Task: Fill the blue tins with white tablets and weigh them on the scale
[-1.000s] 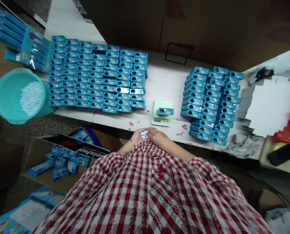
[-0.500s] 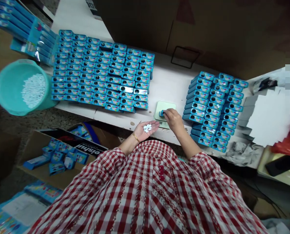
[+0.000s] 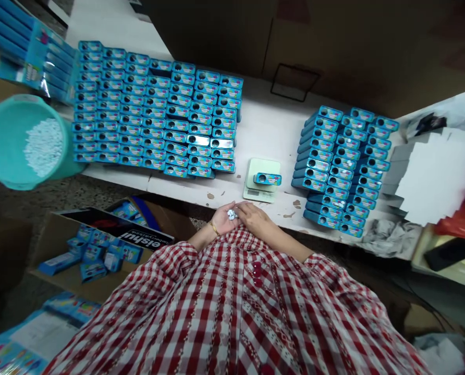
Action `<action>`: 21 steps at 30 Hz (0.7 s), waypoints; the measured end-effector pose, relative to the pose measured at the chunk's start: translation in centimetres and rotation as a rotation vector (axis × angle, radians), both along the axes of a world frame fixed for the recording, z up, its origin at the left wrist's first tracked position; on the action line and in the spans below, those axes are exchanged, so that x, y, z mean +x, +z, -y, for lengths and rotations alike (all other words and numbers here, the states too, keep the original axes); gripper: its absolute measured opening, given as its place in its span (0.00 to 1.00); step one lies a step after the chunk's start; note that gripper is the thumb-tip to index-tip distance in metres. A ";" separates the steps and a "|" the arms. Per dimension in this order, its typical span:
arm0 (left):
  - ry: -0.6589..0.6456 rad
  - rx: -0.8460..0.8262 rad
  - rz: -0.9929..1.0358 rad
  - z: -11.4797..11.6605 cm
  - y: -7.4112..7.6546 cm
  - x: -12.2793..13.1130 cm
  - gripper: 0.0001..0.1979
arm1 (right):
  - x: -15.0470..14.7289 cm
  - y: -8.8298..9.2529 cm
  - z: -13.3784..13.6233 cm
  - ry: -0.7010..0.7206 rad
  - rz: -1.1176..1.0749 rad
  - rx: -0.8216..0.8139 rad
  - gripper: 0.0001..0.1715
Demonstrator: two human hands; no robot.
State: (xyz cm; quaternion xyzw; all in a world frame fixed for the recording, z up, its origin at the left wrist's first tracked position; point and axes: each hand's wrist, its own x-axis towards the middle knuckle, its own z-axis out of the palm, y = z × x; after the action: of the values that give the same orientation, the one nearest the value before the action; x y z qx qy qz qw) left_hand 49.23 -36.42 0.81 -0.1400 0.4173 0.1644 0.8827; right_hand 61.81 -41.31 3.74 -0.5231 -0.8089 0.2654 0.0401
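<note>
In front of my body, my left hand (image 3: pixel 225 221) is cupped palm up and holds a small heap of white pellets (image 3: pixel 232 214). Over that palm lies my right hand (image 3: pixel 254 217), its fingers bent together at the pellets; whatever is between its fingertips is hidden. Just beyond the hands, a pale green digital scale (image 3: pixel 260 195) rests on the white table (image 3: pixel 264 125). A small blue box (image 3: pixel 268 178) with a dark round hole lies on the scale's plate, with neither hand touching it.
Rows of similar blue boxes (image 3: pixel 154 112) cover the table's left part. More blue boxes (image 3: pixel 340 172) stand at right, beside white cartons (image 3: pixel 438 179). A turquoise bucket (image 3: pixel 58 156) of white pellets is far left. Below the table edge, an open cardboard box (image 3: pixel 70 276) holds blue packs.
My right hand has let go of the blue box on the scale and moved back to my left palm. My left hand has drawn slightly toward my body. The view has shifted a little.
</note>
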 end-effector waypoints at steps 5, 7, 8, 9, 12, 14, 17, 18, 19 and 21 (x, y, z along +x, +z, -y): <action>-0.018 -0.007 0.014 -0.1 0.3 0.0 0.19 | 0.0 0.2 -0.5 0.011 0.028 0.006 0.15; 0.000 0.010 0.009 -0.1 0.2 0.0 0.18 | -0.1 0.1 -0.5 -0.001 0.003 0.020 0.14; 0.010 0.019 0.006 0.0 0.1 0.1 0.17 | -0.1 0.0 -0.5 -0.005 -0.012 0.025 0.13; 0.017 0.025 0.004 0.0 0.0 0.1 0.16 | 0.0 0.0 -0.5 -0.010 -0.022 0.029 0.13; 0.019 0.029 0.003 0.1 -0.1 0.2 0.15 | 0.1 -0.2 -0.5 -0.013 -0.017 0.034 0.12; 0.011 0.024 0.003 0.1 0.0 0.2 0.14 | 0.2 -0.4 -0.4 -0.011 -0.013 0.041 0.13; -0.003 0.020 0.014 0.1 0.3 0.3 0.14 | 0.4 -0.8 0.0 -0.034 -0.060 0.075 0.13; -0.003 0.021 0.018 0.1 0.4 0.4 0.13 | 0.5 -0.9 0.1 -0.053 -0.097 0.096 0.12; -0.001 0.025 0.017 0.0 0.6 0.5 0.13 | 0.8 -1.0 0.2 -0.077 -0.142 0.120 0.12; 0.012 0.044 0.002 -0.4 0.9 1.0 0.12 | 1.6 -1.0 0.1 -0.149 -0.245 0.171 0.12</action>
State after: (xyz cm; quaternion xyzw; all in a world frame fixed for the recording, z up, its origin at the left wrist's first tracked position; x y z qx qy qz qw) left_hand 50.22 -36.01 1.67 -0.1233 0.4121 0.1784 0.8850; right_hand 63.38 -41.41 2.72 -0.5399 -0.7767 0.2535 0.2024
